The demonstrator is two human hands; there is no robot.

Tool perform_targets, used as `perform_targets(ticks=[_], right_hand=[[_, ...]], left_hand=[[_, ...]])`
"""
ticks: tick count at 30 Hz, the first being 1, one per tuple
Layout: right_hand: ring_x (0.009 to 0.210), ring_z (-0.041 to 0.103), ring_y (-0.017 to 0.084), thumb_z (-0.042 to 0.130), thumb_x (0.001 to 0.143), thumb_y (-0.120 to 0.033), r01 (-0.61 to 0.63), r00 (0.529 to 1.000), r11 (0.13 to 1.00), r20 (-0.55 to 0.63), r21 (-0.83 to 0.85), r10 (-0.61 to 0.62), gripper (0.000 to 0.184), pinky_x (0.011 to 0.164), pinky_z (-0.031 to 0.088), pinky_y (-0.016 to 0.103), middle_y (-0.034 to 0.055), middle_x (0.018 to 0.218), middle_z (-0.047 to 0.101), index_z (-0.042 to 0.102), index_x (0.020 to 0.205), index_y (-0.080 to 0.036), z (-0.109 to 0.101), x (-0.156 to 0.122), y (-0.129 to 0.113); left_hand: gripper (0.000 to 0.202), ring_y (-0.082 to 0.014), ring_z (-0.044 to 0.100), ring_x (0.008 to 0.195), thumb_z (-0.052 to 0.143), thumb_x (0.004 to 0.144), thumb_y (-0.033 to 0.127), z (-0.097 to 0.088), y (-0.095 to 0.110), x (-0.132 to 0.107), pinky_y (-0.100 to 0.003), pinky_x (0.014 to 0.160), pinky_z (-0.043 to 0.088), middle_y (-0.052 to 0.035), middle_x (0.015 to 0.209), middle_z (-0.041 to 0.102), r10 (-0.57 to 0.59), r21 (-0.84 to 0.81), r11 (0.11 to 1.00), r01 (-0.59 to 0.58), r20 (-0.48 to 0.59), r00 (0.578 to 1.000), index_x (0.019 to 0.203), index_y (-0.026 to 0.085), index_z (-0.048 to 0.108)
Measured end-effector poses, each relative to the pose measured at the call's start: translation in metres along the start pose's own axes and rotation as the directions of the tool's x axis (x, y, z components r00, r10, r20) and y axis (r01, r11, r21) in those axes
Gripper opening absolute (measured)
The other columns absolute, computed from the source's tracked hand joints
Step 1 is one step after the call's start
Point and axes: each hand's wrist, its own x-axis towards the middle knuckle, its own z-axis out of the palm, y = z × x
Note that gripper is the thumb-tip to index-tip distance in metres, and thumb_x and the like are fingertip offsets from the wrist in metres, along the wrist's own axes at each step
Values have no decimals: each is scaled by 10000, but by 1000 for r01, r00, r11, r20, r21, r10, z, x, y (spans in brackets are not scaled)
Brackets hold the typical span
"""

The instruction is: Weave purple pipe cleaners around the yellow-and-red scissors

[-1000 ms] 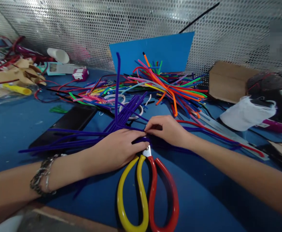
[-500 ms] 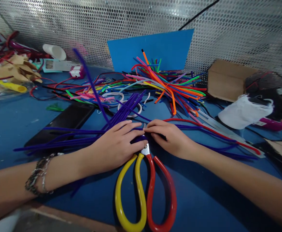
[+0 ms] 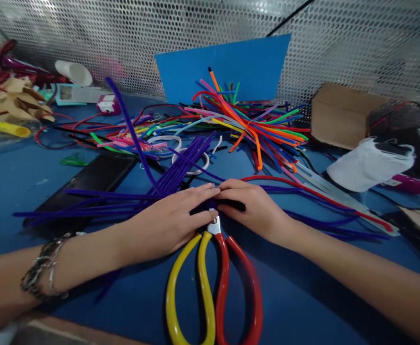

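Observation:
My left hand [image 3: 170, 218] lies flat with its fingers stretched over the crossing point of a bundle of purple pipe cleaners [image 3: 123, 199] on the blue table. My right hand [image 3: 253, 206] meets it fingertip to fingertip and pinches the same purple bundle at its middle. One purple stem [image 3: 131, 129] sticks up and leans left. Purple stems fan out to the left, to the back and to the right. Scissors with one yellow and one red handle [image 3: 213, 282] lie just under both hands, their blades hidden beneath the bundle.
A heap of coloured pipe cleaners [image 3: 246, 124] lies behind, in front of a blue card [image 3: 227, 67] leaning on perforated metal mesh. A black phone [image 3: 87, 184] is at left, a cardboard box [image 3: 343, 115] and white cloth [image 3: 368, 165] at right, paper scraps [image 3: 12, 100] far left.
The upright purple stem has swung from vertical to leaning left. My left fingers have spread flat over the bundle, and my right hand has lowered and closed in against them.

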Motion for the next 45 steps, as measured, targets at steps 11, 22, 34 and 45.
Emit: perform_targets(ticks=[11, 22, 34, 45], right_hand=[[884, 602, 206, 370, 873, -89, 51, 999, 962, 32, -268, -44, 275, 795, 526, 351, 156, 924, 639, 636, 939, -69, 6, -12, -13], [856, 611, 140, 418, 827, -72, -207, 978, 978, -20, -23, 207, 250, 762, 507, 269, 72, 939, 646, 608, 970, -149, -20, -10, 0], [759, 611, 188, 492, 817, -151, -77, 956, 766, 171, -638, 239, 161, 626, 458, 285, 55, 814, 652, 648, 788, -180, -49, -18, 15], [660, 616, 196, 443, 824, -145, -176, 909, 588, 99, -790, 404, 232, 495, 403, 280, 82, 877, 673, 647, 929, -180, -64, -15, 18]], left_hand=[[311, -219, 316, 1299, 302, 914, 106, 1, 0, -1, -401, 1018, 361, -205, 1370, 379, -63, -188, 979, 80, 98, 993, 1126, 97, 530], [308, -247, 392, 1253, 349, 908, 123, 6, -3, -5, -412, 979, 405, -213, 1350, 405, -74, -181, 980, 88, 85, 994, 1171, 108, 510], [322, -245, 333, 1290, 351, 914, 126, 5, -2, -6, -428, 993, 390, -190, 1397, 345, -96, -219, 968, 123, 129, 987, 1205, 134, 488], [314, -229, 349, 1284, 354, 924, 161, 4, -3, -6, -411, 1002, 385, -170, 1391, 365, -90, -211, 971, 112, 111, 990, 1199, 143, 503]])
